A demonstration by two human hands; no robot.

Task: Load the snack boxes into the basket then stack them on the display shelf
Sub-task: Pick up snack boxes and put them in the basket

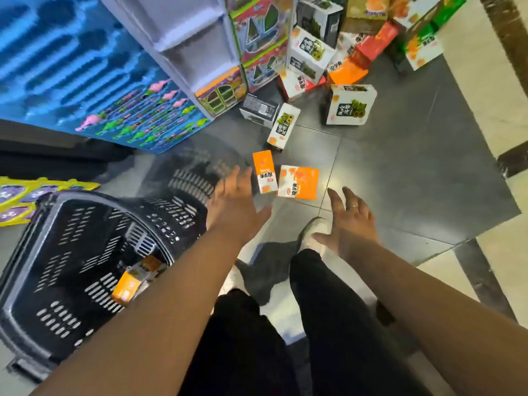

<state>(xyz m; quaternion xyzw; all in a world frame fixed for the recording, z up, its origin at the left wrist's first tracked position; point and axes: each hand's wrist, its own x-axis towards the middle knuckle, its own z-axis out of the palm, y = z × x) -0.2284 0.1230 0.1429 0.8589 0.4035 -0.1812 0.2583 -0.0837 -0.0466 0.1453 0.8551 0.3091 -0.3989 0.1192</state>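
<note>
A black plastic basket (71,252) lies on the floor at the left, with an orange snack box (128,287) inside it. Two orange-and-white snack boxes (265,171) (298,182) lie flat on the dark floor just ahead. My left hand (234,207) reaches out with spread fingers, its fingertips just short of the nearer orange box, holding nothing. To the right, my right hand (351,224), wearing a ring, hovers with fingers spread, also empty. A white box with green print (283,127) lies farther on.
A white display shelf (194,50) stands at the back with colourful boxes in it. Several more snack boxes are piled at the back (350,105). A blue toy rack (85,90) is at the left. My legs and shoe (314,230) are below the hands.
</note>
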